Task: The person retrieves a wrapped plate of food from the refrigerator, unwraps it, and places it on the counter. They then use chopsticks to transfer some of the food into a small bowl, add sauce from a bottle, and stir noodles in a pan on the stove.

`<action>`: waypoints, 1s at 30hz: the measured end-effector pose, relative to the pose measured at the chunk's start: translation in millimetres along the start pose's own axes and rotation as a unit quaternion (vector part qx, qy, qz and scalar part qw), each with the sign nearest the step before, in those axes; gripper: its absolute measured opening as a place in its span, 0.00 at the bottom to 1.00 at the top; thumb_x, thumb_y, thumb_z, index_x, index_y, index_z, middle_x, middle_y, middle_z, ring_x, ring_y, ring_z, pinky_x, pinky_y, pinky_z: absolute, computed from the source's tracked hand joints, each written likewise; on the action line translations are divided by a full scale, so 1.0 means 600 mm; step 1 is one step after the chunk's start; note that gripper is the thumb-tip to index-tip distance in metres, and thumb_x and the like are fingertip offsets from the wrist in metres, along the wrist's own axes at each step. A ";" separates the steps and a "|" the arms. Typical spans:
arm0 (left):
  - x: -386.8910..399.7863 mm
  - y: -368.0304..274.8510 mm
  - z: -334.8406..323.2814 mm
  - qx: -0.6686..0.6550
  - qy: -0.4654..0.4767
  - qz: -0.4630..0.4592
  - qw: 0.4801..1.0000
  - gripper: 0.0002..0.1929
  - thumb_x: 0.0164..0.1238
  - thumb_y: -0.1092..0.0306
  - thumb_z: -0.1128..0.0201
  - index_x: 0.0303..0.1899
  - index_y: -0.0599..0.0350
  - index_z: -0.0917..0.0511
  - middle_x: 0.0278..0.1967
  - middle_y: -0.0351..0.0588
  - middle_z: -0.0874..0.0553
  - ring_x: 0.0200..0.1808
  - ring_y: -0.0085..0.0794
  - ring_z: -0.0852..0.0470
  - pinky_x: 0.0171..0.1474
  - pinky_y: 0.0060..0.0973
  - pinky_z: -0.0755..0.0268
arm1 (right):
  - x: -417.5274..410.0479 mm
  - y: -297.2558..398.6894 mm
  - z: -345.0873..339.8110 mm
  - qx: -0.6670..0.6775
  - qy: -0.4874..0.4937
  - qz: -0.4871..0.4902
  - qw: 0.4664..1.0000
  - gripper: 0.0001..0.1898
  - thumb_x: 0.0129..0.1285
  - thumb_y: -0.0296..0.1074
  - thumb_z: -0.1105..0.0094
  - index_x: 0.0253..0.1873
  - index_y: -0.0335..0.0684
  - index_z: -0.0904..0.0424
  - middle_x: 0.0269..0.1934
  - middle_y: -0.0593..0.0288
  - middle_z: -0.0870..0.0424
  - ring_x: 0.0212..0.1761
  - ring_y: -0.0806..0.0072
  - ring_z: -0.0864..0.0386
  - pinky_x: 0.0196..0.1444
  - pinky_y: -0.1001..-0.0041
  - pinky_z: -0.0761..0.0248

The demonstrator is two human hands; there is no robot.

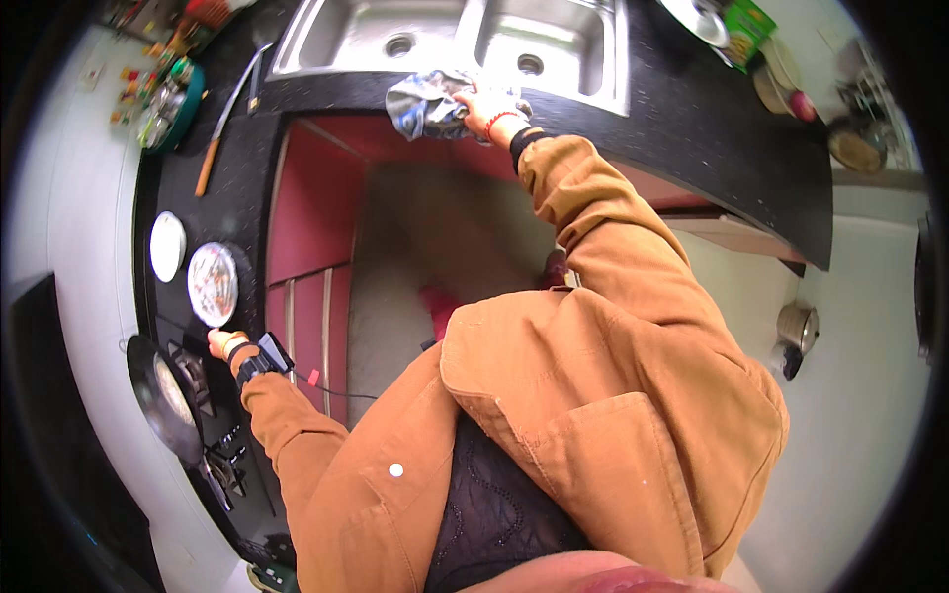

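Observation:
My right hand (478, 111) grips a crumpled grey, white and blue cloth (426, 104) at the front edge of the steel double sink (465, 41). On the left, my left hand (225, 343) is at the near rim of a white plate (213, 282) with reddish-white contents too blurred to name. Its thumb side shows at the rim, while the other fingers are hidden. Beyond that plate, a smaller white dish (168, 246) sits on the black countertop (245, 170).
A wok (159, 400) with pale contents stands on the gas stove (222, 452) near my left hand. A wooden-handled utensil (211, 163) lies beside a teal basin (185, 111) of small containers. Red cabinets (315, 200) run below the counter. A metal pot (797, 326) is at the right.

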State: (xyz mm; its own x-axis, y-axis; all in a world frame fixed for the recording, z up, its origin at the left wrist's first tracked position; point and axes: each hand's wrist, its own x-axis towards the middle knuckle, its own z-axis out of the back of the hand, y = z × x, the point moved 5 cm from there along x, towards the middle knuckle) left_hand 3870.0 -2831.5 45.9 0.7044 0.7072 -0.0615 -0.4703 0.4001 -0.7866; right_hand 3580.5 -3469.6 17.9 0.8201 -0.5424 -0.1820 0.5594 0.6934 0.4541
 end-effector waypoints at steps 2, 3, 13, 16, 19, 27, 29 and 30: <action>-0.108 -0.026 -0.013 -0.098 0.022 -0.049 0.994 0.18 0.47 0.69 0.48 0.38 0.77 0.26 0.35 0.54 0.21 0.34 0.45 0.26 0.42 0.36 0.34 | -0.081 -0.135 0.051 -0.054 0.013 -0.042 0.998 0.23 0.50 0.32 0.47 0.54 0.57 0.27 0.61 0.51 0.40 0.64 0.52 0.45 0.61 0.51 0.48; -0.173 -0.035 -0.034 -0.147 0.042 -0.056 0.987 0.14 0.47 0.70 0.49 0.34 0.73 0.26 0.30 0.52 0.22 0.29 0.41 0.27 0.36 0.36 0.35 | -0.130 -0.220 0.082 -0.091 -0.007 -0.061 0.994 0.23 0.50 0.32 0.47 0.54 0.59 0.27 0.61 0.52 0.40 0.65 0.53 0.46 0.61 0.50 0.47; -0.969 -0.174 -0.281 -0.257 0.552 -0.023 0.793 0.24 0.61 0.69 0.52 0.60 0.62 0.42 0.52 0.62 0.29 0.54 0.46 0.28 0.56 0.41 0.34 | -0.663 -0.958 0.282 -0.078 -0.189 -0.452 0.868 0.21 0.51 0.31 0.50 0.51 0.59 0.23 0.63 0.51 0.40 0.61 0.53 0.38 0.63 0.65 0.43; -1.152 -0.221 -0.268 -0.207 0.673 -0.057 0.708 0.25 0.62 0.71 0.53 0.61 0.62 0.43 0.53 0.62 0.29 0.53 0.44 0.27 0.56 0.40 0.33 | -0.763 -1.058 0.323 0.026 -0.139 -0.627 0.766 0.21 0.54 0.36 0.50 0.55 0.62 0.27 0.63 0.54 0.41 0.61 0.50 0.38 0.62 0.64 0.43; -1.293 -0.250 -0.246 -0.123 0.772 -0.052 0.621 0.24 0.63 0.71 0.51 0.60 0.63 0.42 0.49 0.60 0.25 0.51 0.42 0.25 0.55 0.37 0.31 | -0.768 -1.059 0.352 -0.012 -0.101 -0.695 0.711 0.19 0.59 0.40 0.54 0.56 0.60 0.28 0.62 0.56 0.39 0.61 0.54 0.39 0.60 0.63 0.41; -1.656 -0.192 -0.258 0.153 0.881 -0.347 0.281 0.29 0.57 0.59 0.40 0.60 0.54 0.38 0.46 0.53 0.22 0.47 0.34 0.22 0.48 0.27 0.30 | -0.606 -0.903 0.384 0.272 -0.117 -0.409 0.863 0.17 0.55 0.40 0.42 0.49 0.42 0.24 0.33 0.61 0.19 0.37 0.65 0.21 0.41 0.65 0.28; -1.713 -0.167 -0.252 0.189 0.834 -0.467 0.225 0.37 0.53 0.56 0.36 0.63 0.54 0.43 0.49 0.52 0.25 0.51 0.35 0.25 0.52 0.28 0.33 | -0.613 -0.875 0.416 0.482 -0.094 -0.391 0.778 0.14 0.57 0.40 0.43 0.45 0.40 0.25 0.33 0.65 0.20 0.34 0.75 0.23 0.34 0.71 0.28; -1.737 -0.163 -0.248 0.192 0.803 -0.522 0.212 0.41 0.50 0.53 0.34 0.64 0.52 0.45 0.51 0.54 0.26 0.52 0.36 0.26 0.54 0.30 0.34 | -0.612 -0.861 0.439 0.499 -0.094 -0.391 0.767 0.13 0.58 0.40 0.43 0.44 0.41 0.25 0.33 0.66 0.21 0.32 0.77 0.23 0.32 0.73 0.27</action>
State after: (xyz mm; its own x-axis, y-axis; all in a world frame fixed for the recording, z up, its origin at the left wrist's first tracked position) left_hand 3261.1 -3694.5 95.5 -0.3431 -0.8717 -0.3499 0.5975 0.0849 -0.7974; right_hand 2958.6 -3753.4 79.7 0.1961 -0.7317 -0.6528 0.4234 -0.5373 0.7294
